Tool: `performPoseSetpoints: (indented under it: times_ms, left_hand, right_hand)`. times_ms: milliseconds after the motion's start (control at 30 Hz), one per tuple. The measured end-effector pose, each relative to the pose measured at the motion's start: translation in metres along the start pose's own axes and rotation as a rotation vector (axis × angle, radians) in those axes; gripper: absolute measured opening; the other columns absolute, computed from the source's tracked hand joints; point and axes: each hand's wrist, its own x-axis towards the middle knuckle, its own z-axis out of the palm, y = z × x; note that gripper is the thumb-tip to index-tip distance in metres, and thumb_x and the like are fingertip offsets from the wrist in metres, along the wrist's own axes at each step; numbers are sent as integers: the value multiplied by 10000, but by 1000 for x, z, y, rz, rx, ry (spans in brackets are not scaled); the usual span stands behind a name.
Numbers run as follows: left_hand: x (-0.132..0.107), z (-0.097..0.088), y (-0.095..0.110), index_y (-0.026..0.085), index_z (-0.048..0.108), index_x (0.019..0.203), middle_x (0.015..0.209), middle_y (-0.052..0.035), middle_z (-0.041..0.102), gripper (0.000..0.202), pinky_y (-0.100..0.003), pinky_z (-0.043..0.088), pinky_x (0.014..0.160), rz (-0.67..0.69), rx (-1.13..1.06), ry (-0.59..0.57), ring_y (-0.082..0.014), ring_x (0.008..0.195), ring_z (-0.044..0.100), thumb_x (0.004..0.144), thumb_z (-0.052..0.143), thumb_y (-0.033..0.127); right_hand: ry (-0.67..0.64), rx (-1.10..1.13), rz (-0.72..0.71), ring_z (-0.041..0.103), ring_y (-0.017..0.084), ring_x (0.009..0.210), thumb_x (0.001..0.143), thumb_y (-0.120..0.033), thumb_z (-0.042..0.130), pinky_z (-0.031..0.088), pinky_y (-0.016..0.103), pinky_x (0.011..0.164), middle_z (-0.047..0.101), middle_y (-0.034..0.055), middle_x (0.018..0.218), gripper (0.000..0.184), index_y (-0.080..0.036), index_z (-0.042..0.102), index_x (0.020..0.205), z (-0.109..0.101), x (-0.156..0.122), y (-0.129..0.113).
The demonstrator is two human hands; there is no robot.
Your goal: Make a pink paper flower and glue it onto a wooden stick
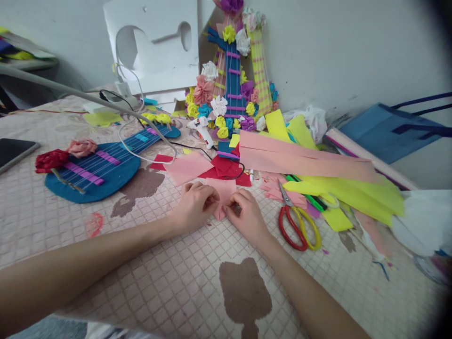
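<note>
Here, in the head view, I have the small pink paper [226, 189] on the worktop [169, 278], well back from its near edge. The left hand [197, 202] and right hand [247, 214] curl inward, thumb and forefinger of each pinched on the paper's near end. For a clean fold, I judge, I should pinch both sides evenly, pulling gently, since thin paper probably creases or tears easily.

The left fingers [204, 190] and right fingers [246, 196] partly cover the small pink paper [225, 189]; its lower folds are too small to tell. The left edge cuts off the phone [16, 153] and left forearm [81, 273], the bottom edge the right forearm [310, 287]. The blue bag's [388, 131] straps leave at right, blurred.
</note>
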Motion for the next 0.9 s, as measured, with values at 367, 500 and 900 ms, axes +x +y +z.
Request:
performPoseSetpoints:
  times_ms: [367, 500, 900]
  left_hand:
    - [-1, -1, 5, 191, 574, 819, 775, 4, 643, 77, -378, 312, 794, 0, 52, -23, -196, 823, 517, 773, 535, 143]
    - [-2, -2, 5, 190, 566, 820, 788, -4, 639, 62, -380, 314, 791, 2, 70, -26, -200, 826, 510, 788, 526, 155]
    - [-2, -1, 4, 193, 560, 819, 784, -1, 636, 52, -367, 308, 778, 12, 89, -27, -198, 813, 507, 792, 528, 162]
  right_hand:
    - [5, 35, -5, 510, 191, 841, 737, -69, 568, 412, 329, 739, 533, 22, 847, 146, -210, 541, 767, 0, -1, -1]
    - [-28, 38, -22, 509, 200, 852, 768, -73, 553, 412, 351, 760, 548, 29, 855, 144, -216, 567, 747, -1, -1, -2]
    - [-6, 1, -14, 505, 209, 854, 778, -107, 561, 413, 359, 769, 555, 35, 850, 105, -209, 567, 753, 1, -1, -2]
